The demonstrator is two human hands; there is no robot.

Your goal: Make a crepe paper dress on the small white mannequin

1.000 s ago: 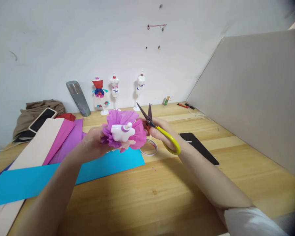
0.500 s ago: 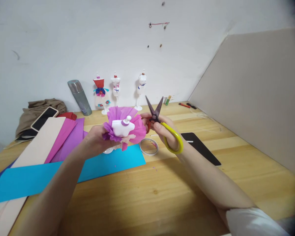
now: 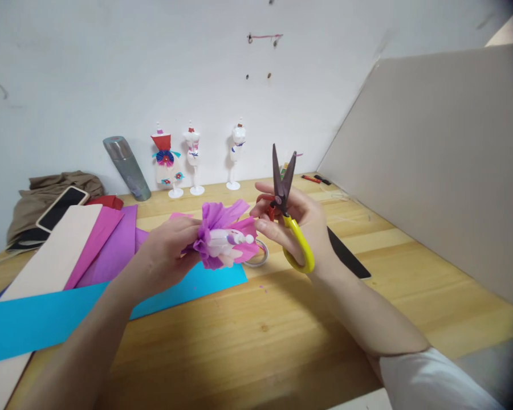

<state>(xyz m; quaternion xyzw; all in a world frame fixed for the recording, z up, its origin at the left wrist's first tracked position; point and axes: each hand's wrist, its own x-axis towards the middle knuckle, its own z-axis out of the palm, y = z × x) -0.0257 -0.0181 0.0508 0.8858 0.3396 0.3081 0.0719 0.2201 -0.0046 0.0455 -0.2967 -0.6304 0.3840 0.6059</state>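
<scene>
Smooth bright-blue paper strip (image 3: 205,285), flat on wood-grain counter (image 3: 273,341), below the held mini dress form. Left hand (image 3: 169,242), left of form: forearm slanting inward, fingers clamped on bunched paper. Mini dress form (image 3: 222,244): glossy white plastic, tipped over, neck knob rightward, wrapped in crinkly purple-pink crepe paper (image 3: 222,215). Right hand (image 3: 312,222), right of form: wrist raised, fingers gripping yellow-handled scissors (image 3: 279,201), dark blades parted, tips up. Beyond form: three upright mini mannequins (image 3: 192,136), cylindrical metallic flask (image 3: 128,168).
</scene>
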